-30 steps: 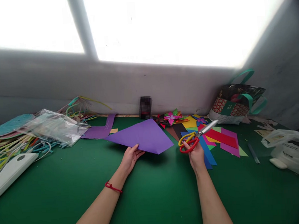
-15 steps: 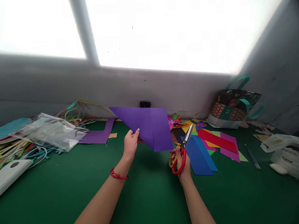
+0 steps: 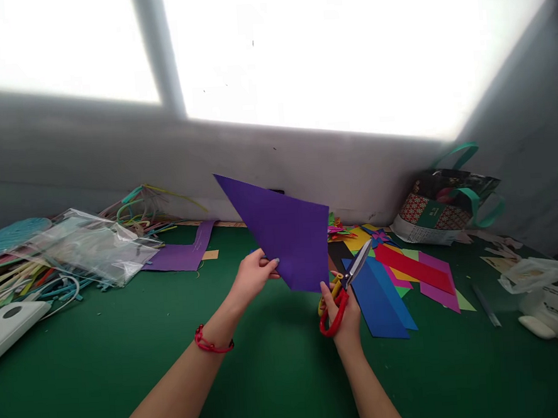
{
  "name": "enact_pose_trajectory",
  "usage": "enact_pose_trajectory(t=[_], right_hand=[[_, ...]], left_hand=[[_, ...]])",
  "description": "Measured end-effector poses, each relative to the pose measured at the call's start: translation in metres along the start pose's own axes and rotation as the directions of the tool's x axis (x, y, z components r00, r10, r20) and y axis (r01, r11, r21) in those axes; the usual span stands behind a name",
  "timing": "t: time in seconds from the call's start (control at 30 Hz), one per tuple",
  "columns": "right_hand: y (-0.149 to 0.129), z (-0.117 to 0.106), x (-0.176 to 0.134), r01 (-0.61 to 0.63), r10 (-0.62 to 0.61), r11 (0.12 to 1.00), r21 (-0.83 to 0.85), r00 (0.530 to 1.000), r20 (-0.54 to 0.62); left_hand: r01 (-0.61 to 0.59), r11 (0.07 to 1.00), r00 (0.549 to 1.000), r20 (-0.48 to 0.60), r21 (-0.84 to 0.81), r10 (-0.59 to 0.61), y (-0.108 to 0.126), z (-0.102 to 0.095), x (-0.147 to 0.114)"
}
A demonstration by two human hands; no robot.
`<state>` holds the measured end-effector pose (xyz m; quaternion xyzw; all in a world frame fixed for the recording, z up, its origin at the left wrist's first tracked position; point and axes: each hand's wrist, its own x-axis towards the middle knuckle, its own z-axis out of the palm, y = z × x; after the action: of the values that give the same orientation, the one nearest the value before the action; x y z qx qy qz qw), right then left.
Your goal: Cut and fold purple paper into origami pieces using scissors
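Purple paper (image 3: 293, 239) raised over the table (image 3: 270, 380), before its far edge.
Left hand (image 3: 255, 277): fingers clamped on the paper's lower-left edge; right hand (image 3: 345, 315): fingers wrapped around scissors (image 3: 347, 279), thumb at the paper's corner.

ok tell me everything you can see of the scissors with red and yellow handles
The red-and-yellow-handled scissors have silvery, metallic-looking blades that appear closed, tips pointing up and rightward. The right hand holds them by the handle loops, raised over the green tabletop; the blades partly overlap the blue paper sheets in view.
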<state>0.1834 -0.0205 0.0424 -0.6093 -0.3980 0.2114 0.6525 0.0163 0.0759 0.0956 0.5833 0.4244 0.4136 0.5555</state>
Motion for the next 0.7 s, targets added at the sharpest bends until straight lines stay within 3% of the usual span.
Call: enact_pose_trajectory(t=[0.1, 0.23, 0.4, 0.5, 0.7], right_hand=[[-0.011, 0.004, -0.005, -0.066, 0.053, 0.993, 0.098, 0.990, 0.134], [-0.028, 0.007, -0.015, -0.103, 0.038, 0.971, 0.215, 0.957, 0.288], [-0.041, 0.009, -0.031, -0.291, 0.190, 0.949, 0.120, 0.833, 0.520], [-0.041, 0.011, -0.034, -0.328, 0.246, 0.943, 0.053, 0.797, 0.552], [-0.033, 0.011, -0.030, -0.311, 0.279, 0.950, -0.022, 0.818, 0.502]], left_hand=[[-0.085, 0.996, 0.984, -0.158, -0.021, 0.081, 0.006, -0.008, 0.001], [-0.168, 0.976, 0.954, -0.272, -0.135, 0.127, 0.019, -0.015, -0.001], [-0.220, 0.953, 0.935, -0.324, -0.207, 0.145, 0.022, -0.014, -0.002], [-0.250, 0.941, 0.919, -0.362, -0.226, 0.157, 0.019, -0.012, -0.002], [-0.354, 0.891, 0.859, -0.475, -0.286, 0.188, 0.019, -0.012, -0.004]])
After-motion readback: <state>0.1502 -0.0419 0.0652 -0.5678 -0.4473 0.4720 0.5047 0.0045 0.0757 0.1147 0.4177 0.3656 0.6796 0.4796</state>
